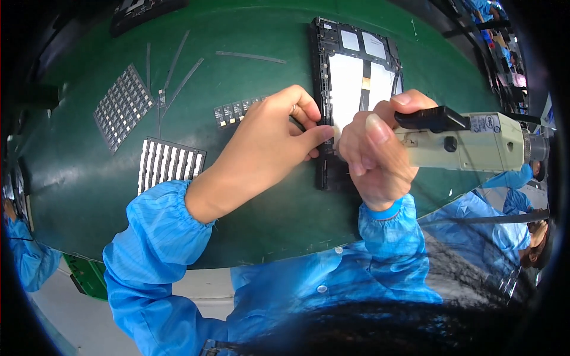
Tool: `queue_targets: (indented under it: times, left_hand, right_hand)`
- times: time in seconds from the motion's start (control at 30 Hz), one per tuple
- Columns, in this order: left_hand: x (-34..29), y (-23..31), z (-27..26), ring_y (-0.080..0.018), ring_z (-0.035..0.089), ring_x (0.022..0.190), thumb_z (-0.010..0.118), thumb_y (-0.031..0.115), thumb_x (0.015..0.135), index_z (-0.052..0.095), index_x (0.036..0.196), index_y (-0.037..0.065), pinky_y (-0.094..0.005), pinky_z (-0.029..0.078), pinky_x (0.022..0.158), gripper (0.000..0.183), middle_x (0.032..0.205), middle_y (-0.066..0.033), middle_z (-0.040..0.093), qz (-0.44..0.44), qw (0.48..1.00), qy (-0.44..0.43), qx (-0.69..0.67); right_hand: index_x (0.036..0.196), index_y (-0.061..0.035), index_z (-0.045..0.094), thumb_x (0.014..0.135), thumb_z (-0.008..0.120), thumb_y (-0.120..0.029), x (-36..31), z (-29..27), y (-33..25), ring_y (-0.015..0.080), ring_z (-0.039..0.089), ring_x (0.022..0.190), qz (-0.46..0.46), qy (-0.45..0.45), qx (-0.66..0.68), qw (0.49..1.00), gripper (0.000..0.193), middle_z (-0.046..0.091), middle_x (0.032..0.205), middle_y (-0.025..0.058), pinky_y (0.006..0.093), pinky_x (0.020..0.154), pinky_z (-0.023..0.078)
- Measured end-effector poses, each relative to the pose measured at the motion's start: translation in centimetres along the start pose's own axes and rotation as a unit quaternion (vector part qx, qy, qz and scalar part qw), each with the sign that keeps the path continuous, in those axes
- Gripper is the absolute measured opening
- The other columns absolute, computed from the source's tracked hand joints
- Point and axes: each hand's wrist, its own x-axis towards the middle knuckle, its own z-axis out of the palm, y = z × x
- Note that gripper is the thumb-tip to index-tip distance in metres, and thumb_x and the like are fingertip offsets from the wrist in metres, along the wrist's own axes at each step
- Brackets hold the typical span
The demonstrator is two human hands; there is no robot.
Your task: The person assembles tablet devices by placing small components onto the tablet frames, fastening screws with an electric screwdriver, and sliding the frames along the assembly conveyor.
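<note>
1. On the green table point(267, 207), black case point(347, 71); left hand point(273, 127) at its left edge, pinch unclear.
2. Right hand point(383, 148) closed around power screwdriver point(475, 145); tip hidden.
3. Step, judged: fastening at edge. Next calls for steady aim.
4. Parts sheet point(123, 110), strip point(249, 57) leftward; hands obscure work point.

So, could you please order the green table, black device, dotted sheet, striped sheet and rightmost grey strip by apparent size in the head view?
Green table
Black device
Dotted sheet, striped sheet: too alike to rank
Rightmost grey strip
</note>
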Motion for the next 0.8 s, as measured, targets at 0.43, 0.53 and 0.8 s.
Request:
queue_targets:
  times: [0.43,0.53,0.8]
  left_hand:
    - [0.0,-0.2,0.0,-0.0138,0.07,0.08,0.069,0.003,0.098,0.057,0.105,-0.002,-0.0258,0.057,0.066,0.015,0.097,-0.0086,0.065,0.013,1.0,0.002,-0.004]
    - [-0.1,-0.4,0.2,-0.0178,0.073,0.07,0.078,0.006,0.091,0.059,0.097,-0.004,-0.0302,0.056,0.059,0.022,0.079,-0.0129,0.071,0.055,0.997,0.048,-0.019]
    - [-0.9,-0.4,0.8,-0.0179,0.071,0.078,0.071,0.005,0.094,0.058,0.105,-0.004,-0.0313,0.055,0.065,0.019,0.093,-0.0135,0.071,0.06,0.997,0.045,-0.008]
  right_hand:
    - [0.118,-0.0156,0.049,0.096,0.064,-0.001,-0.1,-0.7,0.6,0.0138,0.042,0.045,-0.016,-0.001,-0.099,0.995,0.031,0.045,0.068,0.0023,0.0306,0.043,0.033]
    - [0.114,-0.0153,0.048,0.095,0.064,0.0,0.0,-0.7,0.7,0.0137,0.042,0.045,-0.007,0.0,-0.118,0.993,0.029,0.047,0.07,0.0028,0.0305,0.043,0.034]
    - [0.106,-0.0115,0.043,0.095,0.064,0.002,0.2,1.3,-0.7,0.0087,0.036,0.05,0.026,0.0,-0.009,1.0,0.027,0.041,0.072,0.0007,0.0258,0.044,0.028]
